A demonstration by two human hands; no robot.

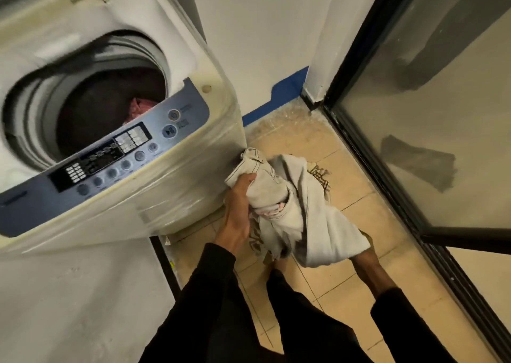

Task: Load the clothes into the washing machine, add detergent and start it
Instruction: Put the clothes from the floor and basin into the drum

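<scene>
A top-loading washing machine (177, 185) stands at the left with its lid up and its drum (91, 105) open. Dark and red clothes (139, 108) lie inside the drum. A blue control panel (116, 155) with round buttons runs along its front edge. Beside the machine's right corner I hold a bundle of pale grey clothes (298, 210) above the floor. My left hand (237, 210) grips the bundle's left side. My right hand (365, 255) is under the cloth's right end and is mostly hidden by it. A checked garment (322, 177) shows behind the bundle.
Beige floor tiles (340, 279) lie below. A dark-framed glass door (414, 155) runs along the right. A white wall with a blue skirting strip (279, 97) is behind. A grey concrete ledge (83, 302) sits at the lower left, below the machine.
</scene>
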